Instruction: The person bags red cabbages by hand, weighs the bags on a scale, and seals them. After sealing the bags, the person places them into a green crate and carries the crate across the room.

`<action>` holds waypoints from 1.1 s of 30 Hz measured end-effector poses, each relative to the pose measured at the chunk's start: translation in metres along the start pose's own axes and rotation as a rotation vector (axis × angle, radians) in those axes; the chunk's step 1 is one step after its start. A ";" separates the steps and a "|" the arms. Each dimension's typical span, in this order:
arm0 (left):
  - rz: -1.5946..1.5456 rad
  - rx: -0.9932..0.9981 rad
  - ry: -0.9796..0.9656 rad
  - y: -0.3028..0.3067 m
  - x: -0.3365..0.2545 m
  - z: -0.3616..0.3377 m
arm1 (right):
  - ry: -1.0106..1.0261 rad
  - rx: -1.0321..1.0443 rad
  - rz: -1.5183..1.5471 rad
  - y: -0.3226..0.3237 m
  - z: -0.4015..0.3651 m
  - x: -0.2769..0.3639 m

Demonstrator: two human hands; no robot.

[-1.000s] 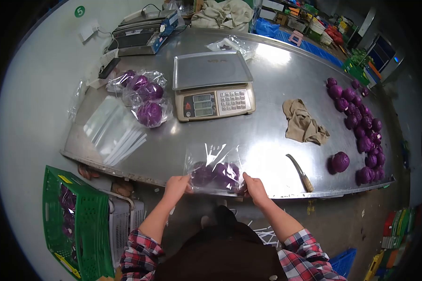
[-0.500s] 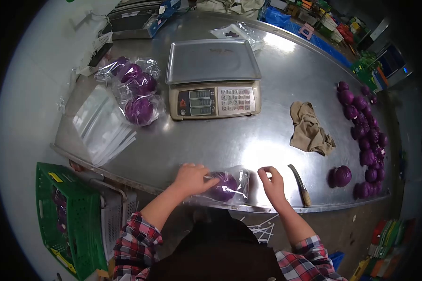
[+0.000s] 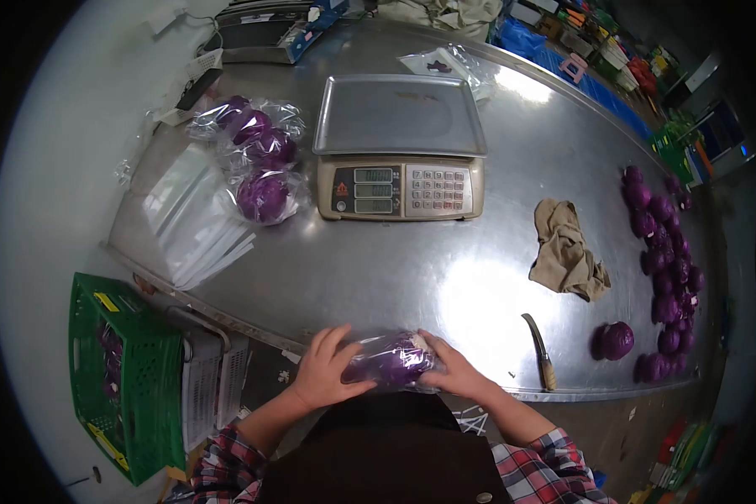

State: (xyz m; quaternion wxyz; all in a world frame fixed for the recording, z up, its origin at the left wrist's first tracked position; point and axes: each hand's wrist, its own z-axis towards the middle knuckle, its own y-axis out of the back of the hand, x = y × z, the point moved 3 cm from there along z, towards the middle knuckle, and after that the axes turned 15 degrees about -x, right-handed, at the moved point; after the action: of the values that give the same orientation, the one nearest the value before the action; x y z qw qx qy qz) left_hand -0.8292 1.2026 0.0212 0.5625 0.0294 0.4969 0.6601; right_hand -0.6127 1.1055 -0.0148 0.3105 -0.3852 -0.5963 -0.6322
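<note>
A purple cabbage in clear plastic point(image 3: 401, 359) lies at the table's front edge, between my two hands. My left hand point(image 3: 328, 371) grips the left end of the wrapping, its fingers curved over the film. On the cabbage's right side my right hand point(image 3: 452, 366) presses with its fingers, holding it too. Several bagged cabbages point(image 3: 263, 197) rest left of the weighing scale point(image 3: 399, 189). A stack of flat plastic bags point(image 3: 195, 223) lies beside them.
Toward the right are a brown cloth point(image 3: 567, 252), a curved knife point(image 3: 540, 353) with a wooden handle, a single cabbage point(image 3: 617, 340) and a long pile of cabbages point(image 3: 664, 260). A green crate point(image 3: 155, 395) stands below the table at left.
My right hand has moved left onto the cabbage, which it was apart from before. The wrapped cabbage has turned, with a pale patch now on top. The view has shifted slightly.
</note>
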 end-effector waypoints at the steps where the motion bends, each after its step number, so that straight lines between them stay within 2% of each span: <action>1: 0.014 -0.024 0.002 0.001 -0.001 -0.003 | 0.021 0.009 -0.085 0.005 0.002 -0.009; 2: -0.033 -0.036 -0.017 -0.003 0.002 -0.010 | 0.042 0.016 -0.167 0.007 0.006 -0.013; 3: -0.010 -0.054 -0.051 -0.003 0.001 -0.013 | 0.219 -0.175 -0.418 0.021 0.024 0.037; 5: 0.029 -0.079 -0.124 -0.006 -0.006 -0.017 | 0.453 -0.067 -0.255 0.008 0.053 0.082; 8: 0.053 -0.103 -0.083 -0.005 -0.005 -0.021 | 0.159 0.426 -0.234 -0.035 0.056 0.070; 11: 0.024 -0.134 -0.050 -0.007 -0.001 -0.029 | 0.303 0.227 -0.341 -0.005 0.051 0.032; 12: 0.001 -0.134 -0.038 -0.007 0.000 -0.029 | 0.261 0.249 -0.125 -0.004 0.049 0.013; 13: -0.025 -0.128 -0.033 -0.005 0.001 -0.029 | 0.127 0.231 0.005 -0.004 0.044 0.002; 14: -0.098 -0.116 0.032 -0.002 0.007 -0.025 | -0.005 0.208 0.130 -0.004 0.039 -0.006; 17: -0.258 -0.030 0.470 -0.008 0.031 -0.018 | -0.466 0.194 0.329 -0.018 0.034 -0.033; 18: -0.379 -0.004 0.758 -0.014 0.045 -0.017 | -0.639 0.214 0.384 -0.020 0.039 -0.034; 19: -0.534 0.047 0.926 -0.022 0.066 -0.024 | -0.811 0.233 0.438 -0.024 0.041 -0.036; 20: -0.691 0.095 1.086 -0.031 0.094 -0.033 | -0.831 0.188 0.523 -0.030 0.043 -0.038; 21: -0.851 0.149 1.242 -0.023 0.102 -0.034 | -0.895 0.240 0.641 -0.033 0.043 -0.029; 22: -0.865 0.106 1.168 -0.009 0.103 -0.038 | -0.958 0.293 0.760 -0.036 0.043 -0.017; 23: -1.073 0.097 1.193 0.008 0.104 -0.044 | -1.021 0.350 0.878 -0.043 0.044 -0.003; 25: -1.486 0.064 1.210 0.075 0.080 -0.037 | -1.062 0.307 0.960 -0.065 0.051 0.036; 27: -1.294 -0.003 1.008 0.114 0.091 -0.057 | -1.143 0.330 1.002 -0.103 0.057 0.051; 28: -1.166 -0.030 0.920 0.140 0.095 -0.068 | -1.268 0.304 0.966 -0.120 0.062 0.080; 29: -1.023 -0.069 0.844 0.167 0.099 -0.080 | -1.235 0.391 0.978 -0.141 0.070 0.096; 30: -0.743 -0.194 0.798 0.195 0.101 -0.089 | -1.221 0.360 0.892 -0.159 0.077 0.137; 31: -0.453 -0.309 0.758 0.220 0.105 -0.096 | -1.146 0.453 0.932 -0.184 0.086 0.151; 33: -0.789 -0.667 0.703 0.250 0.140 -0.133 | -0.989 0.658 1.072 -0.239 0.102 0.188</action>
State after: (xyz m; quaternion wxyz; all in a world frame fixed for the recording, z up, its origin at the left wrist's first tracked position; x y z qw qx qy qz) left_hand -1.1381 1.2591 0.0535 0.5457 -0.5526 0.3929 0.4923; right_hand -0.9006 1.2423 0.0225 0.3693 -0.7437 -0.5544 0.0556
